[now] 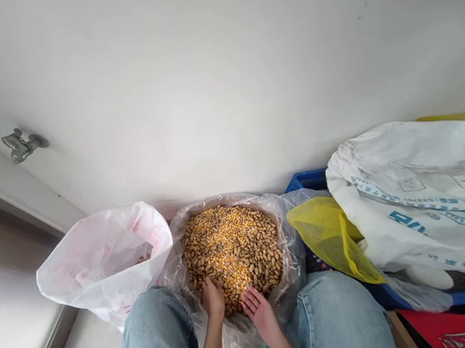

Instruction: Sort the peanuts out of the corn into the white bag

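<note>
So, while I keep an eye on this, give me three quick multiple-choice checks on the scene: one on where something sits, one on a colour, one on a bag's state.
1. Which side of the clear plastic bag is the yellow plastic bag on?
A. The person's left
B. The person's right
C. Nearer the person's knees

2. What colour is the crate behind the yellow plastic bag?
A. Red
B. Green
C. Blue

3. What state is the pinkish white bag in?
A. Open
B. Tied shut
C. Folded flat

1: B, it lies on the same side as the right hand.
2: C, its rim shows blue.
3: A, its mouth gapes, showing the inside.
</note>
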### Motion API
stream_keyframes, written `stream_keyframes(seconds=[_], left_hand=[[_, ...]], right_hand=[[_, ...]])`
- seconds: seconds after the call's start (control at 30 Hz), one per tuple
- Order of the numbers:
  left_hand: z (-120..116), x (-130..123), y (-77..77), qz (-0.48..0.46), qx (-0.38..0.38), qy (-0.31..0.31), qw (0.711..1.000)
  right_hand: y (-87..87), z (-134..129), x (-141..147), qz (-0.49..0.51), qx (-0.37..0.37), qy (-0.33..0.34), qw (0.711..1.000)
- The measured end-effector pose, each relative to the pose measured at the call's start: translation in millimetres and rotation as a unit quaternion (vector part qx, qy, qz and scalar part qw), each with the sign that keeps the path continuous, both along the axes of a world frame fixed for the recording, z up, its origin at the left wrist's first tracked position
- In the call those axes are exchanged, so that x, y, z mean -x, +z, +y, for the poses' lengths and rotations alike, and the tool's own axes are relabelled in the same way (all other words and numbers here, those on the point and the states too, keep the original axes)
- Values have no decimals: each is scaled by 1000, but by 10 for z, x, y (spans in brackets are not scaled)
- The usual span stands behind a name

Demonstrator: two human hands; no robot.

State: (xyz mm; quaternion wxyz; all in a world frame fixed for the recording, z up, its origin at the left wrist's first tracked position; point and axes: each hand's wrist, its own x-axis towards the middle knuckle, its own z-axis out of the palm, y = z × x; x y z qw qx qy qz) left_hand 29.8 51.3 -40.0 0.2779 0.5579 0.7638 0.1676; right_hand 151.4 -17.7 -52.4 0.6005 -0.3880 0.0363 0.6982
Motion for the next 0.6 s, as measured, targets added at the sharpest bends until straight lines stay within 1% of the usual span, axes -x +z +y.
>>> stream_keyframes(seconds=[0.17, 0.27, 0.33, 0.4, 0.47, 0.5, 0.53, 0.6], left_hand=[[24, 5, -56, 3, 2, -5, 1000], [36, 19, -85, -9, 4, 3, 1000], [29, 38, -124, -47, -23, 7, 999], [6, 54, -156, -124, -65, 11, 990], [-40, 45, -134, -228, -101, 14, 968], [-74, 27, -94, -286, -110, 2, 952], [-112, 0, -36, -341, -108, -24, 934], [-193, -68, 102, -418, -73, -112, 899]], right_hand=[[8, 29, -4, -23, 9, 11, 1000], [23, 21, 25, -38, 2, 9, 999], [11, 11, 42, -40, -1, 9, 999], [-9, 7, 46, -40, -4, 11, 999], [-19, 13, 39, -40, -11, 14, 999], [-16, 19, 34, -39, -14, 15, 999], [-8, 27, 29, -37, -11, 15, 999], [19, 42, 23, -18, -4, 8, 1000]])
